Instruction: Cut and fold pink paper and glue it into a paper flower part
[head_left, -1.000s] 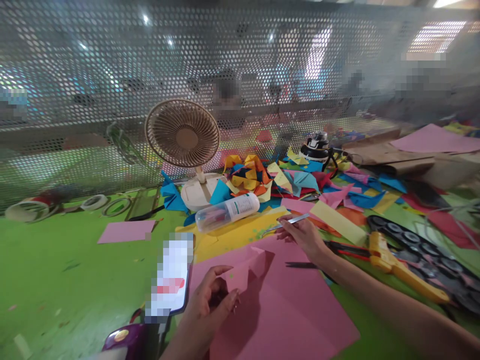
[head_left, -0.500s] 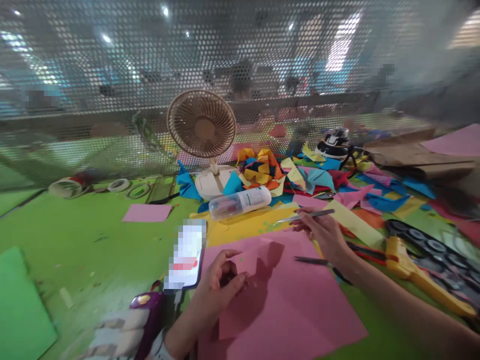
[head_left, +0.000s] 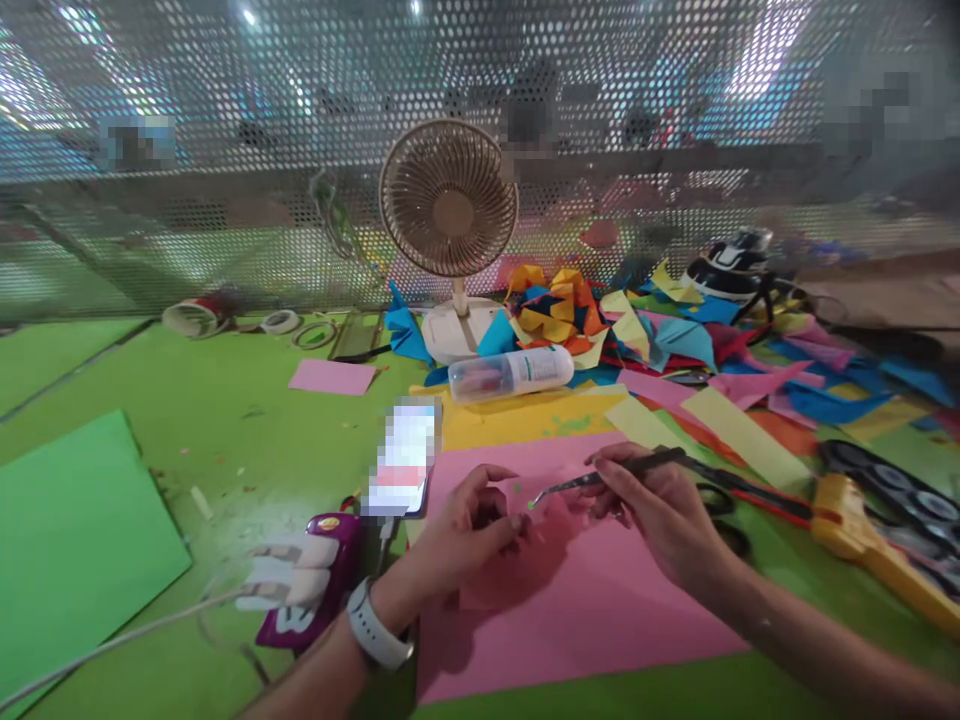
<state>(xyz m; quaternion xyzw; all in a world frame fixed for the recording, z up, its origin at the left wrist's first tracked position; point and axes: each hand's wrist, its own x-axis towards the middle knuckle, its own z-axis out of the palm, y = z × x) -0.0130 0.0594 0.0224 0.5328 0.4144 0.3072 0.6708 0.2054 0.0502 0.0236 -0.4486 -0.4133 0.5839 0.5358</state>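
My left hand (head_left: 469, 525) is curled, pinching a small folded pink paper piece (head_left: 551, 515) over a large pink sheet (head_left: 592, 610). My right hand (head_left: 660, 510) grips metal tweezers (head_left: 600, 477) whose tip points left at a tiny green scrap beside my left fingers. A smartwatch (head_left: 375, 630) sits on my left wrist. Both hands hover close together above the pink sheet.
A phone (head_left: 405, 460) leans on a purple stand (head_left: 307, 590). A small fan (head_left: 448, 215), a lying bottle (head_left: 514, 372), a heap of coloured paper (head_left: 600, 330), a yellow glue gun (head_left: 870, 535), scissors (head_left: 720, 495), tape rolls (head_left: 225, 318) and a green sheet (head_left: 67, 530) surround me. A perforated metal screen (head_left: 225, 120) stands behind.
My right hand brought the tweezers down and left, from the yellow paper to my left fingers. The view swung left, revealing the green sheet and purple stand.
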